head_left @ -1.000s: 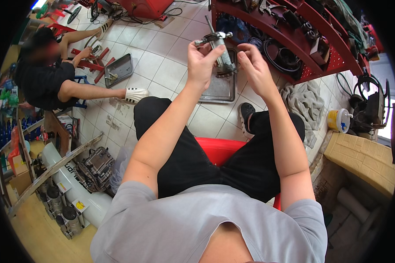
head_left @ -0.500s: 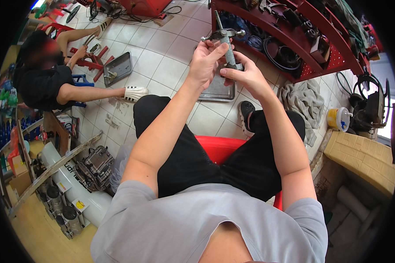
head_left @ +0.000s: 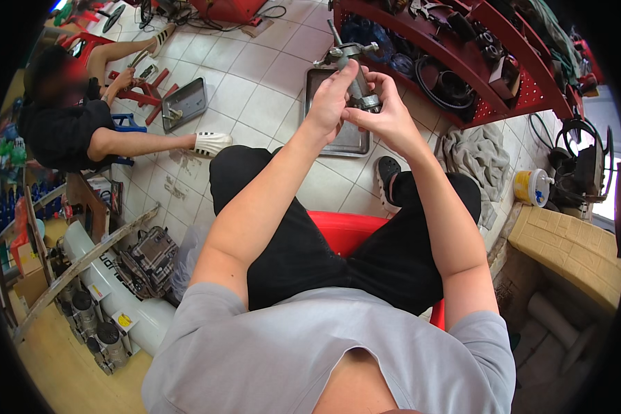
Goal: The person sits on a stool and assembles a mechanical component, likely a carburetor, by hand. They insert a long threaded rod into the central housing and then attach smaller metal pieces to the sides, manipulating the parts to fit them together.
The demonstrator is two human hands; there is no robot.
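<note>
Both my hands hold up a grey metal part (head_left: 357, 84) in front of me. It has a thick round shaft, a crosspiece with bolt-like ends near the top and a thin rod rising from it. My left hand (head_left: 331, 102) is closed around the shaft from the left, its thumb lying along the upper shaft. From the right, my right hand (head_left: 388, 116) grips near the wider lower end with bent fingers. Fingers partly cover the middle of the part. Beneath it on the floor lies a grey metal tray (head_left: 348, 143).
A red rack (head_left: 455, 65) of parts stands ahead right. Grey cloth (head_left: 476, 159) and a yellow-and-white bucket (head_left: 531, 188) lie right. On the left, another person (head_left: 69, 131) sits by a second tray (head_left: 190, 107). A white tank (head_left: 121, 290) is near left, and a red stool (head_left: 341, 231) is under me.
The metal part tilts slightly and sits a little more to the left at its top. My left thumb has moved up the shaft, and my right fingers have shifted around it.
</note>
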